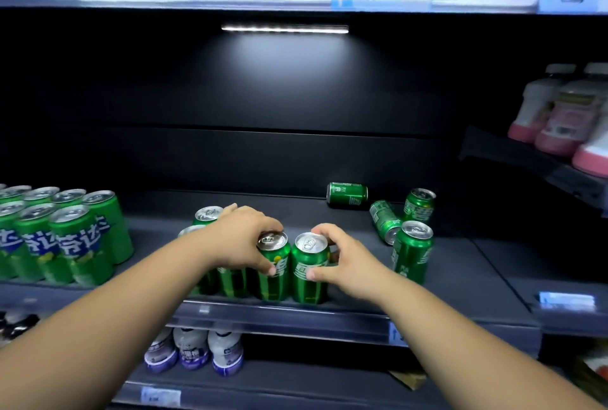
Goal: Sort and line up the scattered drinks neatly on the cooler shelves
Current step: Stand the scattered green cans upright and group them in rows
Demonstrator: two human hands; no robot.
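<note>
Left hand (pixel 243 238) grips one upright green can (pixel 273 266), right hand (pixel 345 261) its neighbour (pixel 310 269)

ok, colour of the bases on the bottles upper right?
Pink bases under pale whitish bodies, seen in the head view.

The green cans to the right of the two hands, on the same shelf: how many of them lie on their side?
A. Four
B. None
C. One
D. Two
D: one can on its side lies near the back wall and a second tipped can lies in front of it, while the rear upright can and the front upright can stand.
</note>
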